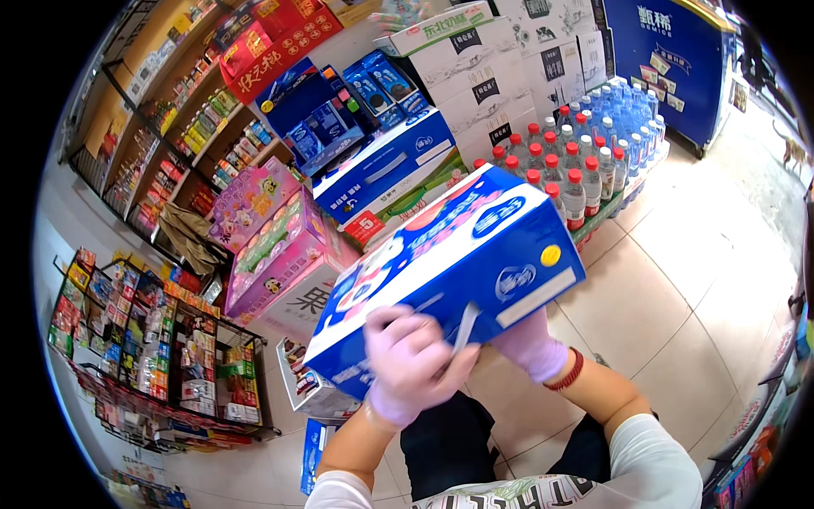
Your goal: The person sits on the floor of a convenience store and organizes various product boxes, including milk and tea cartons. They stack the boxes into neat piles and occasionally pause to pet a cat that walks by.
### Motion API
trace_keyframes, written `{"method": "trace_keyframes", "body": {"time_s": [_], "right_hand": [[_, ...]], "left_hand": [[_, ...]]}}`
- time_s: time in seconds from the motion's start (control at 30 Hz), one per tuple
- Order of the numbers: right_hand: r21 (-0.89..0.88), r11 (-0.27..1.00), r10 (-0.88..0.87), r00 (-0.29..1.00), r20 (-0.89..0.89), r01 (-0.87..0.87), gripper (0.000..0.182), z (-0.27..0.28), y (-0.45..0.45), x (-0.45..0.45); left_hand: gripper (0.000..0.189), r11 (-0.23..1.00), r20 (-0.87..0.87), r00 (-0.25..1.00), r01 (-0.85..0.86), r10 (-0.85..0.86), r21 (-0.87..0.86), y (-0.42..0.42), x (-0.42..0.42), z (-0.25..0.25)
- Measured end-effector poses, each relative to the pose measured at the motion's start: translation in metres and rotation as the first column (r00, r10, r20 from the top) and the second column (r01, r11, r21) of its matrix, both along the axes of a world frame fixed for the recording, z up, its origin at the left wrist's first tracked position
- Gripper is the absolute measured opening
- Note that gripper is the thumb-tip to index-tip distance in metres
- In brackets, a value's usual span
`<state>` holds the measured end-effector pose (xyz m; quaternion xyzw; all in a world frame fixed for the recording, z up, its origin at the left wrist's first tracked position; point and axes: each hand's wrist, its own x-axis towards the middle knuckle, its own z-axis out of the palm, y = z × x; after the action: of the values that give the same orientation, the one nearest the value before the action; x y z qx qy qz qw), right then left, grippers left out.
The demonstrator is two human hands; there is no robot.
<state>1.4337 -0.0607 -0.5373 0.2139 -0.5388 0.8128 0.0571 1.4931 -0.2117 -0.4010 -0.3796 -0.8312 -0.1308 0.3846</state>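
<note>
A blue and white carton (445, 254) is held tilted in front of me, with printed fruit on its white top. My left hand (410, 359), in a thin pale purple glove, is curled at the carton's near side. A pale strip (467, 326), blurred, runs from between its thumb and fingers to the carton's side; it looks like a carrying strap. My right hand (534, 347), gloved too, holds the carton from beneath near its right end. Its fingertips are hidden under the carton. A round yellow sticker (551, 256) is on the near side.
Beyond the carton are red-capped water bottles (572, 191), stacked white milk cartons (477, 89) and another blue carton (388, 165). Pink boxes (280, 254) stand left of it, by a wire snack rack (159, 343). A blue freezer (668, 63) stands far right on the tiled floor (674, 292).
</note>
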Motion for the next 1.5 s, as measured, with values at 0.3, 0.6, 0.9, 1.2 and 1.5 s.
{"method": "trace_keyframes", "body": {"time_s": [0.3, 0.6, 0.9, 1.2, 1.5], "right_hand": [[-0.65, 0.741, 0.576, 0.657, 0.486, -0.169, 0.058, -0.005, 0.005, -0.105], [-0.763, 0.626, 0.4, 0.773, 0.493, 0.163, 0.069, -0.04, -0.003, -0.064], [-0.431, 0.902, 0.358, 0.493, 0.793, 0.038, 0.062, -0.064, -0.013, -0.108], [-0.112, 0.977, -0.124, 0.914, 0.386, 0.179, 0.072, -0.006, -0.003, -0.075], [0.425, 0.872, -0.337, 0.928, 0.157, 0.244, 0.074, -0.029, -0.012, -0.117]], "left_hand": [[0.031, 0.997, 0.009, 0.999, -0.052, 0.051, 0.057, 0.008, -0.124, -0.054], [0.032, 0.998, 0.014, 0.999, 0.034, -0.033, -0.05, 0.014, -0.097, -0.113], [0.031, 0.986, -0.066, 0.998, 0.012, -0.024, -0.164, -0.035, -0.165, -0.16], [0.031, 0.995, -0.088, 0.996, -0.044, 0.035, -0.095, -0.027, -0.178, -0.179], [0.028, 0.999, -0.03, 0.999, -0.036, 0.035, -0.031, -0.02, -0.193, -0.18]]}}
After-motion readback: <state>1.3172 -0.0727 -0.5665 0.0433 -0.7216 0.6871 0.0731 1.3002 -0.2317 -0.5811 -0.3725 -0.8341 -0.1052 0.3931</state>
